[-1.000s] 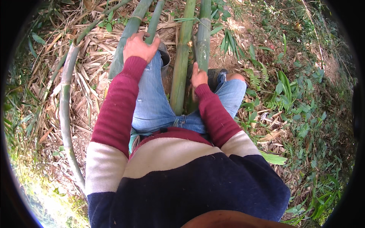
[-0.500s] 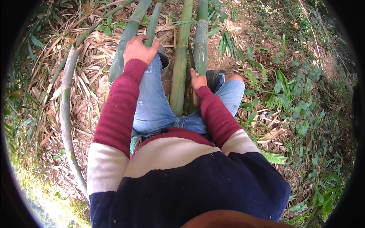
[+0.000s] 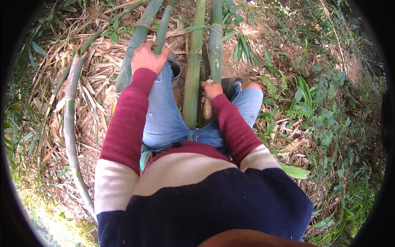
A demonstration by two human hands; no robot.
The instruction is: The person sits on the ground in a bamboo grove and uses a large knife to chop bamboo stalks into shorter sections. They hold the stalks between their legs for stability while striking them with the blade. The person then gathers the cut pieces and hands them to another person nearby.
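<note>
My right hand is closed round a machete. Its wooden handle points back toward my lap and its dark blade reaches away between two bamboo poles. Left of the blade lies a long green bamboo pole, running out from between my legs. A second bamboo pole is on the blade's right. My left hand rests by my left knee with fingers bent and thumb apart, over the edge of a thick bamboo pole. Just beyond its thumb is a thinner bamboo pole; whether they touch, I cannot tell.
A curved, greyish bamboo stem lies at the left. Dry leaves cover the ground there. Green plants grow at the right. My dark boots are on either side of the middle poles.
My right hand has shifted slightly left, and more of the machete's wooden handle shows now. My left hand stays at nearly the same place by the knee.
</note>
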